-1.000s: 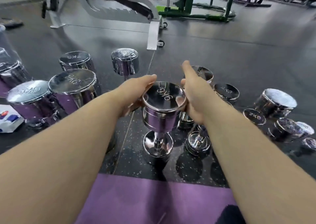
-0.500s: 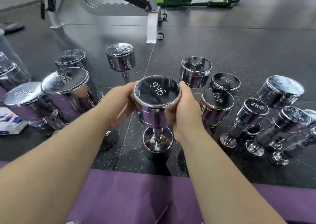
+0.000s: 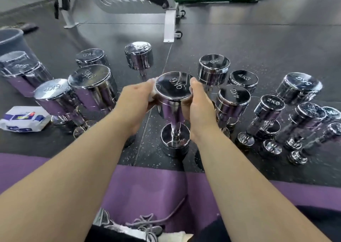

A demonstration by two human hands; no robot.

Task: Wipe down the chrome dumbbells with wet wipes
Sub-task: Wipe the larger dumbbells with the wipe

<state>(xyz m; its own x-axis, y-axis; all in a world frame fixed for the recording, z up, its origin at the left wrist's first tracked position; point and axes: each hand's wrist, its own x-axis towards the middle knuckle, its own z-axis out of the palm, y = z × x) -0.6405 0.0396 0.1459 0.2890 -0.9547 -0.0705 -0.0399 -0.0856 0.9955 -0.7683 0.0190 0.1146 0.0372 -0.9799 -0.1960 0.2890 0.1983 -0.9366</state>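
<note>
Your left hand [image 3: 135, 98] curls round the left side of the upper head of the 9KG dumbbell [image 3: 173, 86], pressing a crumpled white wet wipe [image 3: 151, 96] between its fingers and the chrome; your right hand [image 3: 200, 107] clasps the right side of the same head, thumb lying up along the rim; the two hands face each other with the head clamped between them.

The 9KG dumbbell stands upright on its lower head on the dark speckled floor [image 3: 239, 44], just past the edge of the purple mat [image 3: 147, 182] and between your forearms; its flat top face is mirror-bright and engraved 9KG, with the letters upside down to you; the side of the head reflects purple; a thin ridged handle runs down to the shiny lower head.

More chrome weights stand on end on both sides; a second 9KG dumbbell [image 3: 90, 79] is to your left; a 6KG dumbbell [image 3: 214, 66] is just behind your right hand; a 4KG dumbbell [image 3: 234, 97] is beside your right wrist; a 2KG dumbbell [image 3: 269, 105] is further right; a white and blue wipe pack [image 3: 24, 119] lies flat on the floor at far left.
</note>
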